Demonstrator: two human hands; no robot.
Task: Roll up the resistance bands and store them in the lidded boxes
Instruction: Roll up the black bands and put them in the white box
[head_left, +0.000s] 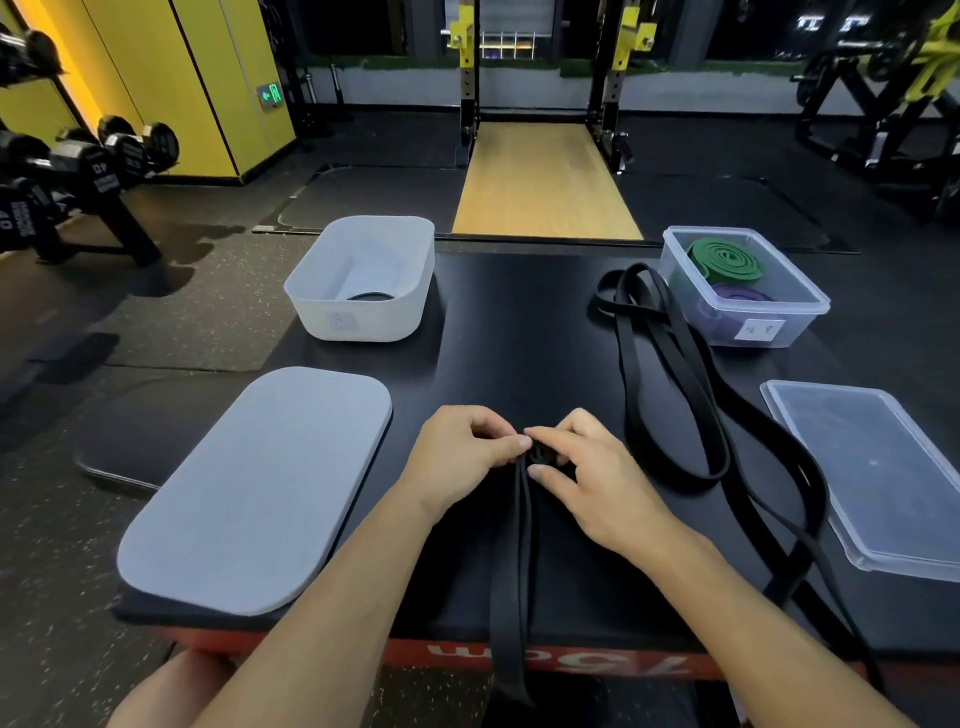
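Note:
A black resistance band (511, 582) runs from the near edge of the black platform (519, 322) up to a small tight roll (543, 456) at its far end. My left hand (467, 452) and my right hand (587, 478) pinch that roll from either side. Two more black bands (670, 384) lie loose and tangled to the right. A white tub (363, 280) at the back left holds a rolled black band (370, 296). A clear box (748, 286) at the back right holds a green roll (727, 257) and a purple roll (740, 297).
The tub's grey lid (260, 488) lies flat at the front left. The clear box's lid (878, 478) lies at the front right. A dumbbell rack (78, 171) stands at the left, a squat rack (545, 78) straight ahead.

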